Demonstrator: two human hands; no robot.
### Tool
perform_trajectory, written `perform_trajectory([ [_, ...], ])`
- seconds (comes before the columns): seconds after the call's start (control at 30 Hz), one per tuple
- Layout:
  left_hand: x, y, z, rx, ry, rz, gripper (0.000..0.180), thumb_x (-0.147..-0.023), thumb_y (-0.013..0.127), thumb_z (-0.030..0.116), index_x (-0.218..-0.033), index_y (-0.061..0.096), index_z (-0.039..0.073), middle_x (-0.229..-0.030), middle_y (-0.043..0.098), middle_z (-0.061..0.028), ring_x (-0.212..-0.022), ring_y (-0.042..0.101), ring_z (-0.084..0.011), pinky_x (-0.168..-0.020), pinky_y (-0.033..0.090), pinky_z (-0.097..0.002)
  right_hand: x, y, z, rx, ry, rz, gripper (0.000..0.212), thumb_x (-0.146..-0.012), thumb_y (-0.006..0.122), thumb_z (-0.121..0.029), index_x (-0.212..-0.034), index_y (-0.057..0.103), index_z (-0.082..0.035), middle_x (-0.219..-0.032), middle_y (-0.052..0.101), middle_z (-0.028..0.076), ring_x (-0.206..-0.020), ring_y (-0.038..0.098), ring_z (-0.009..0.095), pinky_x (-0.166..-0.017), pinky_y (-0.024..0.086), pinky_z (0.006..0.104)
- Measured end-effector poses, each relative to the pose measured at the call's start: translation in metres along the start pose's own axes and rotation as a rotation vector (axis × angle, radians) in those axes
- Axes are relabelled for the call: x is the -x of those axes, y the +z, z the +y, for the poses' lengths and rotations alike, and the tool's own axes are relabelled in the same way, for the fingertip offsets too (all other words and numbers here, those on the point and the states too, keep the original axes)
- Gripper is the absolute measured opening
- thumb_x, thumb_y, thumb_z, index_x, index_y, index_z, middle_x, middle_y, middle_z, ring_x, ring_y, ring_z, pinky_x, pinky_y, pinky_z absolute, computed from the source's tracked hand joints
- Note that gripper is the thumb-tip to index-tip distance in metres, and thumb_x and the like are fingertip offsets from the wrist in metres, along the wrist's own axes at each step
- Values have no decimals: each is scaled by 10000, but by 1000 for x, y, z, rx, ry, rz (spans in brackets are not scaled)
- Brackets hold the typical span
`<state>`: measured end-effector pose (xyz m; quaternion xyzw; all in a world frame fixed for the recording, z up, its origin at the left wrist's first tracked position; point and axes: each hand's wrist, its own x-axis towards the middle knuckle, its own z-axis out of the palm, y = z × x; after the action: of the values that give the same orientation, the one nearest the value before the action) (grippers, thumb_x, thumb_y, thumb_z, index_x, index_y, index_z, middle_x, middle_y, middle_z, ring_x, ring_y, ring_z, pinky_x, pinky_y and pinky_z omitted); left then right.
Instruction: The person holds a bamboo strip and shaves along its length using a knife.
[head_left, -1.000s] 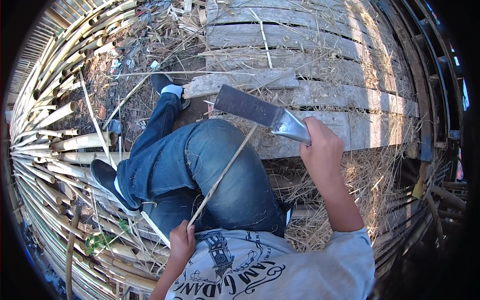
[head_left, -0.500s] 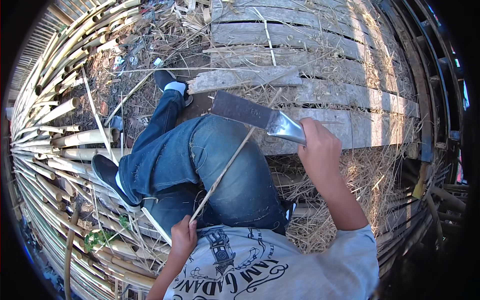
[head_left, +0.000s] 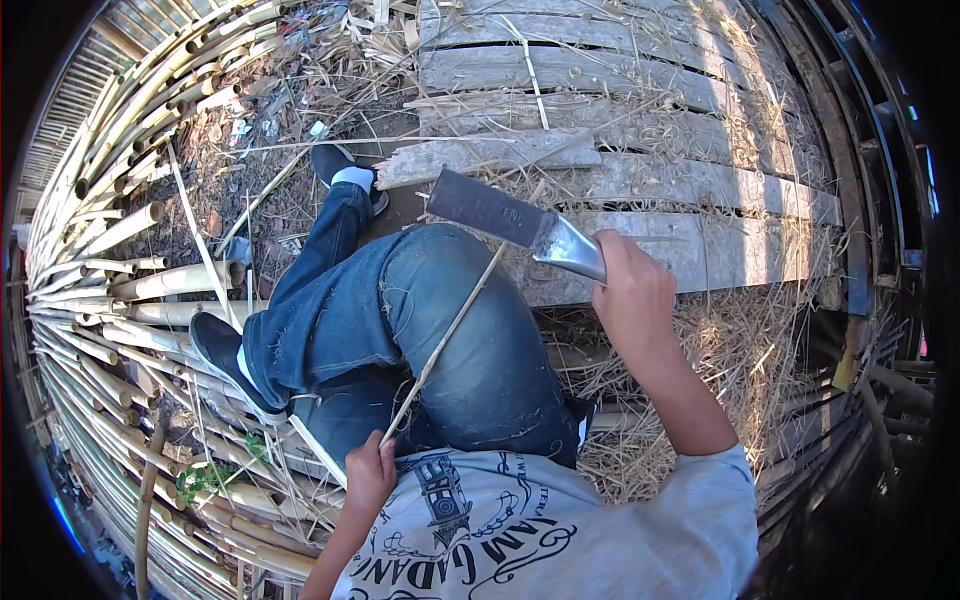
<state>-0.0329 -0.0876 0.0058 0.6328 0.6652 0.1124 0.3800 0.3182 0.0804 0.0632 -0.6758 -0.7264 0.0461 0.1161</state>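
My left hand (head_left: pixel 370 472) is closed round the near end of a thin bamboo strip (head_left: pixel 440 352), close to my shirt. The strip slants up and right across my bent, jeans-clad knee (head_left: pixel 480 370) and passes under a cleaver's blade. My right hand (head_left: pixel 636 290) grips the bright metal handle of that cleaver (head_left: pixel 485 207). Its broad, dark, rectangular blade points left, above the knee. Whether the blade touches the strip I cannot tell, and the blade hides part of the strip's far portion.
A weathered plank platform (head_left: pixel 650 180) strewn with shavings lies ahead, with a broken loose board (head_left: pixel 490 157) on it. Stacked bamboo poles (head_left: pixel 150 290) fill the left side. Heaped fibrous shavings (head_left: pixel 640 450) lie below the platform's near edge. Wooden beams stand at right.
The cleaver's blade has moved slightly up and right over the knee, tilting a little more. My left hand stays on the near end of the bamboo strip.
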Motion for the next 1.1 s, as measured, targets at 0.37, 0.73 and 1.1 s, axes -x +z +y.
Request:
perform_trajectory([
  [0.37,2,4,-3,-12,30,59,203,-929,540,145,-778,508,13,-565,513,-196,-530,553,-405,-477,414,-445,-16,-9,-1,48,43,198,302,-690,662,26,-960,549,-50,-745,590,139,-677,629,325,-581,484,427],
  [0.73,2,1,4,-41,49,60,210,-929,533,134,-760,493,16,-558,504,-191,-517,545,-397,-476,411,-446,-6,-5,2,81,157,244,342,-678,687,20,-975,537,-60,-774,589,139,-719,640,327,-623,501,432],
  [1.1,1,0,3,-57,72,73,202,-921,541,123,-760,492,12,-554,491,-194,-513,535,-398,-475,402,-450,2,-21,16,-453,303,117,256,-855,649,-176,-1007,528,-11,-730,620,192,-684,644,367,-618,477,408],
])
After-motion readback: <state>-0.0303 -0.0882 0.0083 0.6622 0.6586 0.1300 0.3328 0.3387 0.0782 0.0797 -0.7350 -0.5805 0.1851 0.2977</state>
